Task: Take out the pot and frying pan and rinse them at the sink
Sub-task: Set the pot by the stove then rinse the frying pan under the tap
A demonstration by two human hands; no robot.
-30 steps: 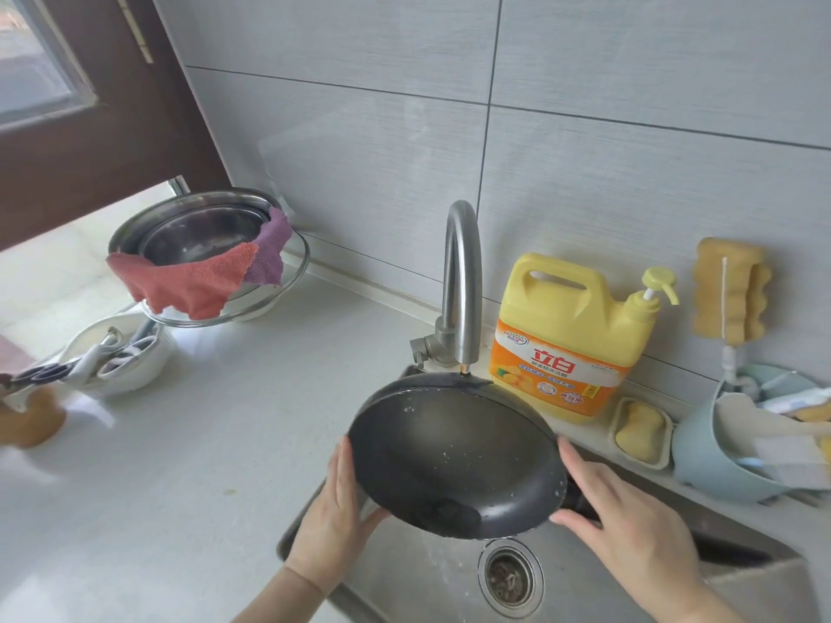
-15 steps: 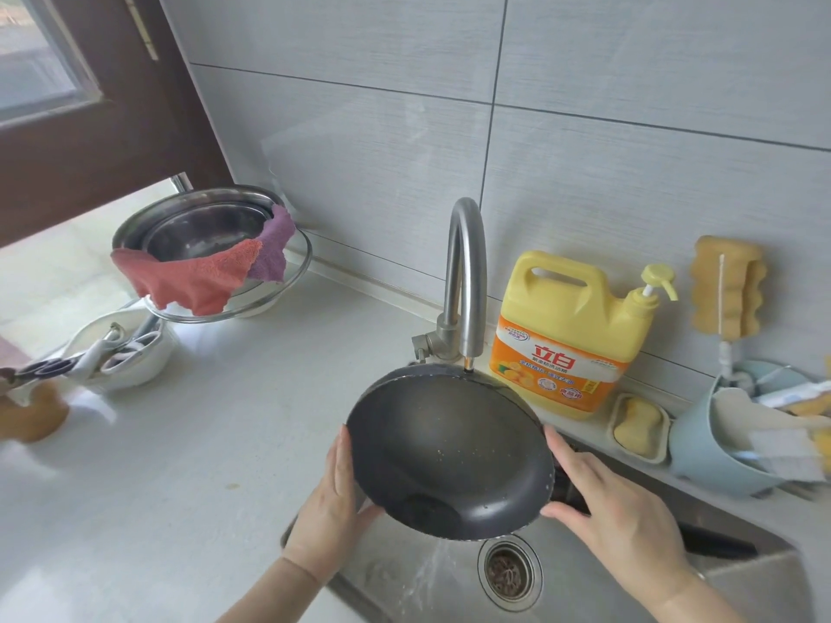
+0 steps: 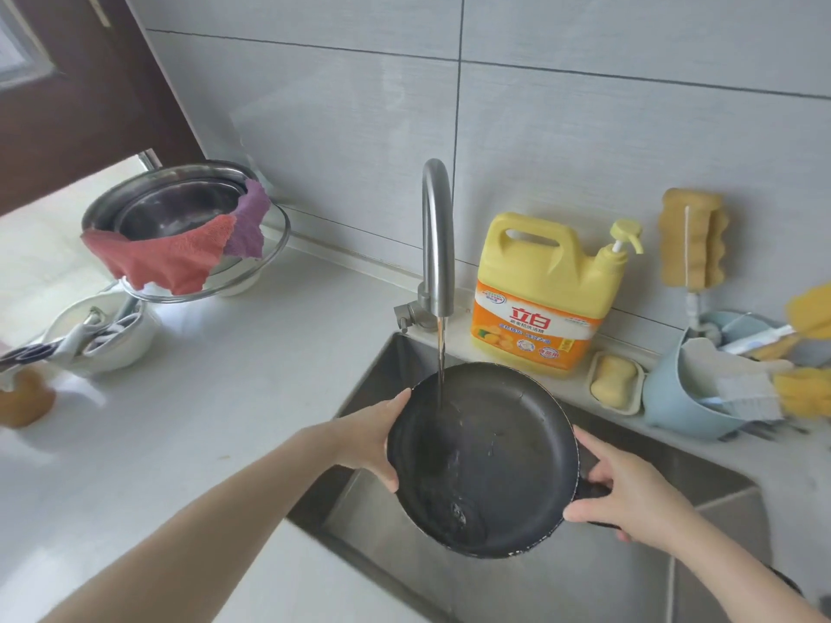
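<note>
A black frying pan (image 3: 499, 460) hangs tilted over the steel sink (image 3: 386, 366). Water runs from the curved steel faucet (image 3: 437, 236) into the pan and pools at its lower front. My left hand (image 3: 375, 438) holds the pan's left rim. On the right, my right hand (image 3: 629, 494) grips the pan where its dark handle begins. A steel pot (image 3: 175, 209) stands on the counter at the back left, inside a glass bowl, with a red and a purple cloth draped over its rim.
A yellow dish soap jug (image 3: 546, 294) stands behind the sink, next to a soap bar in a dish (image 3: 614, 382). A blue caddy (image 3: 688, 397) with brushes and sponges sits at the right. A white bowl with utensils (image 3: 101, 335) lies on the left counter (image 3: 216, 420).
The faucet now runs a steady stream into the pan. The pan has dropped lower into the sink, and its inside is turned up toward me. Both hands still hold it.
</note>
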